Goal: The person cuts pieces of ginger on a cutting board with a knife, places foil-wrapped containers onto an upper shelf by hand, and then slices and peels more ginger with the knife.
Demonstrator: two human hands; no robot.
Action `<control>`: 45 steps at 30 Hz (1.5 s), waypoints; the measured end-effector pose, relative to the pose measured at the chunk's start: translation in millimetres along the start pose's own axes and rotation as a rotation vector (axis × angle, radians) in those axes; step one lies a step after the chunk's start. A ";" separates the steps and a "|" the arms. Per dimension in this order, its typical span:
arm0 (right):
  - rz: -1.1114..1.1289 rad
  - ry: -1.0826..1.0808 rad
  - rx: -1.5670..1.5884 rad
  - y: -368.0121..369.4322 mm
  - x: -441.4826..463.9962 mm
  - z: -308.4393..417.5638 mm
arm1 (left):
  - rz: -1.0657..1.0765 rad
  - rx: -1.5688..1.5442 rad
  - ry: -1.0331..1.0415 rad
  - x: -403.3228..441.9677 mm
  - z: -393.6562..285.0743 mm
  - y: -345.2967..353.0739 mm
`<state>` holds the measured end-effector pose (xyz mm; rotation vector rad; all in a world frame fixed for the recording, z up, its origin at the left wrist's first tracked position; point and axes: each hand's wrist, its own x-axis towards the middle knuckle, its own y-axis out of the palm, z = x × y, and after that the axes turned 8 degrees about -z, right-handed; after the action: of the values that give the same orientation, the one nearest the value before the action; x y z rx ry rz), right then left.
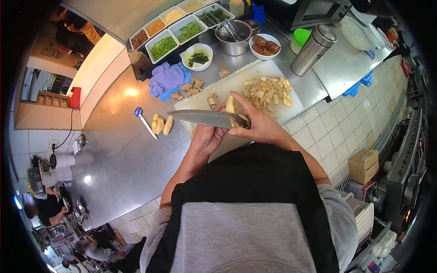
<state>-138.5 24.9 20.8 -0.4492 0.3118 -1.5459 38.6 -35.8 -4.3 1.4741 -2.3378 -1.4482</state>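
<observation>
My right hand (263, 123) is closed around the handle end of a large kitchen knife (202, 118), its blade pointing left across my left hand (210, 138). Behind the blade, my left fingers are closed on a piece of ginger (231, 105), pale where it is peeled; the blade partly hides them. Both hands are over the near edge of a white cutting board (289, 98). On the board lies a heap of ginger peelings (268, 92), with an unpeeled ginger knob (212, 100) left of it. Peeled ginger pieces (167, 125) rest on the steel counter.
Unpeeled ginger (193, 85) lies by a purple cloth (166, 78). Left is a blue-headed peeler-like tool (144, 122). Behind stand ingredient trays (186, 31), a bowl of greens (197, 57), a steel pot (233, 38), a bowl of brown food (265, 46) and a steel flask (314, 50).
</observation>
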 end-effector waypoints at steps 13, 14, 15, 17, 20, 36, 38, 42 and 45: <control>-0.221 0.202 0.409 7.1 18.6 -17.0 | 0.113 0.082 -0.101 1.0 2.5 -4.8; -0.192 0.235 0.467 4.2 20.0 -21.7 | 0.092 0.089 -0.096 -0.6 0.0 -3.7; -0.161 0.267 0.525 -1.6 21.0 -25.5 | 0.070 0.096 -0.089 -2.1 -2.6 -2.9; -0.105 0.292 0.522 -5.6 18.8 -29.6 | 0.078 0.086 -0.089 -1.8 -5.3 -6.2; -0.104 0.129 0.343 -1.3 14.8 -27.2 | 0.128 0.042 -0.098 2.4 -8.4 -14.8; -0.089 0.269 0.318 4.7 21.1 -31.6 | -0.150 0.460 0.296 -34.2 -28.6 -24.4; -0.091 0.230 0.350 3.1 21.6 -39.2 | -0.390 1.034 0.644 -41.7 -44.1 -43.6; -0.103 0.219 0.330 2.8 20.5 -56.2 | -0.733 1.724 1.211 -35.8 -49.6 -104.4; -0.063 0.214 0.237 7.2 22.8 -46.2 | -0.675 1.606 1.207 -42.9 -40.7 -75.7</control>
<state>-153.5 -1.7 -21.3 -0.1086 0.2772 -1.6728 133.7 -42.2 -16.5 2.2175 -1.7577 1.6371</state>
